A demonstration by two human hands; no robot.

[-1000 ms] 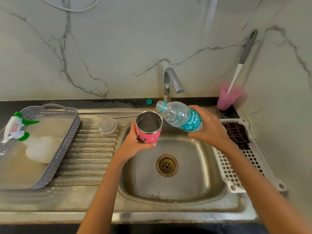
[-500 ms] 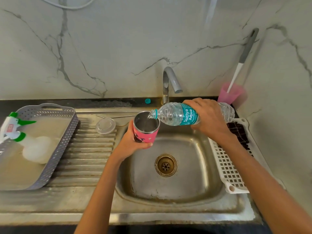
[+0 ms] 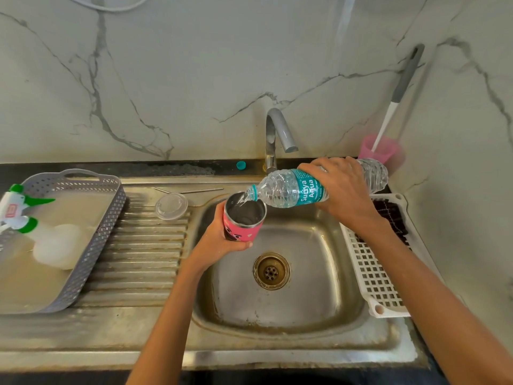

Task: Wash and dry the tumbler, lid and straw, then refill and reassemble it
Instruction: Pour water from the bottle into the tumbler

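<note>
Left hand (image 3: pixel 219 240) gripping pink tumbler (image 3: pixel 243 220) over sink (image 3: pixel 277 315); right hand (image 3: pixel 344 190) grasping tipped water bottle (image 3: pixel 291 188), pouring

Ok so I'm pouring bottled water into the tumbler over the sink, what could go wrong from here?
The mouth of the bottle sits right at the rim of the tumbler, so the stream could miss and run into the sink. The left hand holds the tumbler unsupported in the air; a slip would dump the water. The right hand grips the bottle mid-body, and squeezing might make the water surge.
</note>
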